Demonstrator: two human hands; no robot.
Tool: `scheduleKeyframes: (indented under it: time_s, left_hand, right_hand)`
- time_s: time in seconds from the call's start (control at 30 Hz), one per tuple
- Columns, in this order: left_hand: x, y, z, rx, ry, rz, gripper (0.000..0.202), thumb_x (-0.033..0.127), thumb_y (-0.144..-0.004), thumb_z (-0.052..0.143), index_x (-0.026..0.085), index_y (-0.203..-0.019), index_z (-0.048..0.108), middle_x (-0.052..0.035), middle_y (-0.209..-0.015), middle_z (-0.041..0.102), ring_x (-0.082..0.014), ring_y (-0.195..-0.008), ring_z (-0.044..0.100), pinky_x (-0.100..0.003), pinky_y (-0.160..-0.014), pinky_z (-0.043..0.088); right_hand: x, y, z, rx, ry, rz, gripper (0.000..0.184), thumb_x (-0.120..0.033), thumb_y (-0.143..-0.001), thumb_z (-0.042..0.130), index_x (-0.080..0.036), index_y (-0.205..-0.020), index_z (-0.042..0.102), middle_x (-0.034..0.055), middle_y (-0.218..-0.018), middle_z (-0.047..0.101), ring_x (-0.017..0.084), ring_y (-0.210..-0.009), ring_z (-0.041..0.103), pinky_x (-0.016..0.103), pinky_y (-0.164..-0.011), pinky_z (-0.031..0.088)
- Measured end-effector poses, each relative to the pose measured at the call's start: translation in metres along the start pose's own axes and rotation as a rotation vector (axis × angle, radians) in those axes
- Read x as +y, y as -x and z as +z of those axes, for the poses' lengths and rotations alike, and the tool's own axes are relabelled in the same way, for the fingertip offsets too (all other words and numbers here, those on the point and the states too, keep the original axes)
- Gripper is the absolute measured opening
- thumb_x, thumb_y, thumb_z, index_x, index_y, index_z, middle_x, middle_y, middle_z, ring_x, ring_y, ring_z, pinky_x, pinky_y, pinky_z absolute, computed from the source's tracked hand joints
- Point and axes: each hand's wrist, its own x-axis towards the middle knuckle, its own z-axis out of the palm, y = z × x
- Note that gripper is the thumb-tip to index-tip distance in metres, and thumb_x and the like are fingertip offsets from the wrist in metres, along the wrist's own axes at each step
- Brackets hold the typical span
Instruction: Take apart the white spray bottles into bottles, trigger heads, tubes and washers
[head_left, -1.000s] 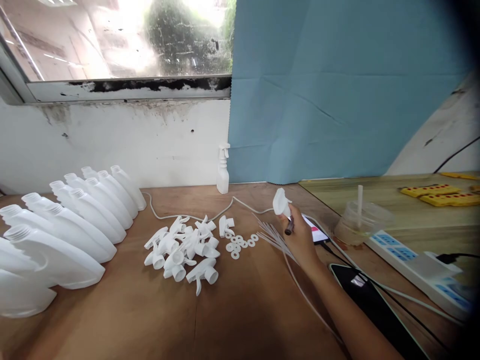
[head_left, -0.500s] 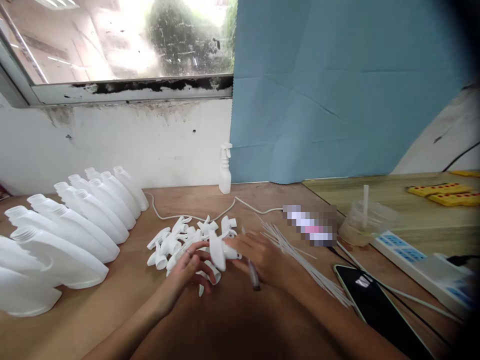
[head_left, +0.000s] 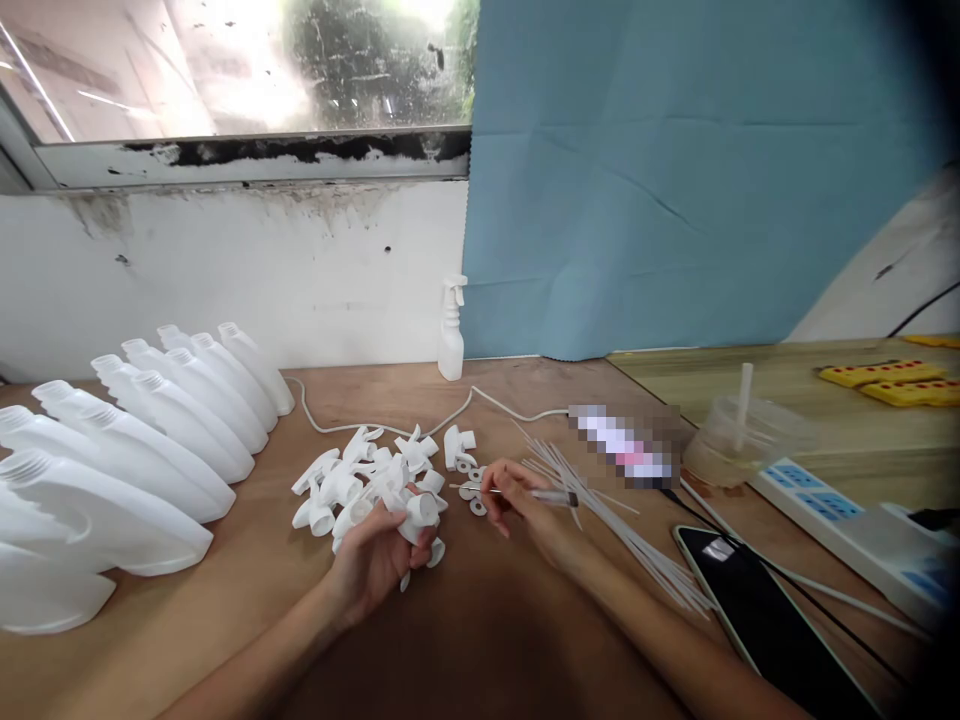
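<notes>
My left hand [head_left: 379, 555] is closed around a white spray trigger head [head_left: 420, 512], its round collar turned toward my right. Between the fingers of my right hand [head_left: 525, 505] lies a thin pointed tool [head_left: 551, 495] with a clear handle, perhaps a small screwdriver or an awl. Its tip points left, over small white ring washers [head_left: 477, 506] on the table. A pile of white spray trigger heads [head_left: 341, 485] spreads behind and beside my left hand. To the right of my right hand, thin white tubes [head_left: 630, 540] lie in a loose bundle.
White bottles [head_left: 165, 450] without tops stand in rows at the left. A spray bottle [head_left: 451, 335] stands against the wall. On the right are a phone [head_left: 765, 610], a power strip [head_left: 817, 510], a clear cup [head_left: 739, 440] with a straw, and cables. A blurred-out object [head_left: 626, 445] lies behind the tubes.
My hands have moved apart. The left has turned the trigger head so its collar faces right, while the right has let go of it and swung the tool from steep to nearly level.
</notes>
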Motion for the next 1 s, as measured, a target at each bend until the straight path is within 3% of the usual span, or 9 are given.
scheduleKeyframes:
  time_s: [0.07, 0.2, 0.4, 0.53, 0.6, 0.7, 0.8, 0.87, 1.0]
  left_hand:
    - [-0.002, -0.001, -0.001, 0.038, 0.026, -0.016, 0.015, 0.025, -0.087, 0.054, 0.015, -0.099, 0.053, -0.0048, -0.088, 0.053, -0.0117, -0.066, 0.05, -0.022, -0.052, 0.035]
    - [-0.005, 0.0, -0.001, 0.08, -0.025, -0.023, 0.015, 0.027, -0.09, 0.054, 0.016, -0.099, 0.051, -0.0024, -0.083, 0.051, -0.0094, -0.062, 0.046, -0.02, -0.051, 0.032]
    - [-0.006, 0.002, 0.002, 0.125, -0.067, -0.018, 0.017, 0.031, -0.089, 0.056, 0.016, -0.097, 0.049, -0.0002, -0.075, 0.047, -0.0093, -0.061, 0.045, -0.02, -0.05, 0.033]
    - [-0.008, 0.0, 0.0, 0.103, -0.119, 0.008, 0.021, 0.032, -0.088, 0.057, 0.017, -0.102, 0.05, -0.001, -0.079, 0.049, -0.0095, -0.061, 0.047, -0.021, -0.051, 0.034]
    - [-0.011, -0.001, -0.001, 0.109, -0.157, 0.018, 0.025, 0.033, -0.087, 0.059, 0.017, -0.104, 0.05, -0.0006, -0.077, 0.049, -0.0092, -0.06, 0.046, -0.021, -0.051, 0.033]
    - [-0.018, -0.001, -0.003, 0.122, -0.223, 0.038, 0.031, 0.036, -0.084, 0.063, 0.017, -0.103, 0.049, 0.001, -0.071, 0.048, -0.0084, -0.058, 0.043, -0.021, -0.05, 0.031]
    - [-0.023, 0.0, -0.006, 0.115, -0.287, 0.06, 0.031, 0.037, -0.083, 0.065, 0.017, -0.102, 0.048, 0.0021, -0.071, 0.048, -0.0082, -0.059, 0.042, -0.021, -0.052, 0.03]
    - [-0.025, 0.001, -0.007, 0.116, -0.304, 0.064, 0.031, 0.037, -0.083, 0.065, 0.019, -0.101, 0.047, 0.0023, -0.073, 0.048, -0.0084, -0.06, 0.042, -0.021, -0.052, 0.03]
    - [-0.022, 0.001, -0.004, 0.135, -0.299, 0.073, 0.033, 0.038, -0.081, 0.066, 0.019, -0.1, 0.046, 0.003, -0.072, 0.048, -0.0084, -0.059, 0.041, -0.021, -0.052, 0.029]
  right_hand:
    - [-0.001, 0.001, 0.003, -0.076, -0.112, 0.02, 0.029, -0.045, -0.088, 0.055, -0.016, -0.085, 0.058, 0.0018, -0.067, 0.057, 0.011, -0.053, 0.052, 0.021, -0.046, 0.038]
    - [-0.002, 0.007, 0.007, -0.251, -0.168, 0.024, 0.037, -0.046, -0.085, 0.057, -0.013, -0.102, 0.062, 0.0098, -0.085, 0.064, 0.015, -0.064, 0.058, 0.023, -0.049, 0.04]
    - [0.002, 0.013, 0.007, -0.194, -0.076, -0.094, 0.03, -0.036, -0.09, 0.05, -0.013, -0.101, 0.066, 0.0093, -0.082, 0.066, 0.014, -0.063, 0.057, 0.025, -0.052, 0.041]
    - [0.0, 0.014, 0.009, -0.233, 0.094, -0.111, 0.028, -0.032, -0.093, 0.045, -0.015, -0.102, 0.065, 0.0078, -0.081, 0.066, 0.013, -0.062, 0.057, 0.025, -0.053, 0.043]
    - [-0.001, 0.013, 0.011, -0.238, 0.312, -0.213, 0.026, -0.026, -0.094, 0.042, -0.016, -0.102, 0.065, 0.0071, -0.083, 0.067, 0.014, -0.067, 0.058, 0.026, -0.06, 0.047]
    - [-0.001, 0.011, 0.012, -0.247, 0.644, -0.535, 0.027, -0.017, -0.091, 0.039, -0.016, -0.101, 0.064, 0.0089, -0.09, 0.066, 0.016, -0.079, 0.06, 0.029, -0.071, 0.048]
    - [-0.002, 0.01, 0.014, -0.3, 0.747, -0.729, 0.027, -0.014, -0.088, 0.037, -0.015, -0.102, 0.06, 0.0107, -0.092, 0.064, 0.017, -0.079, 0.058, 0.03, -0.071, 0.048]
    - [-0.002, 0.01, 0.014, -0.323, 0.729, -0.698, 0.027, -0.014, -0.089, 0.035, -0.015, -0.103, 0.058, 0.0108, -0.094, 0.062, 0.017, -0.08, 0.058, 0.029, -0.071, 0.048]
    - [0.001, 0.015, 0.014, -0.337, 0.615, -0.502, 0.029, -0.019, -0.094, 0.032, -0.017, -0.105, 0.059, 0.0096, -0.098, 0.06, 0.016, -0.082, 0.058, 0.029, -0.074, 0.048]
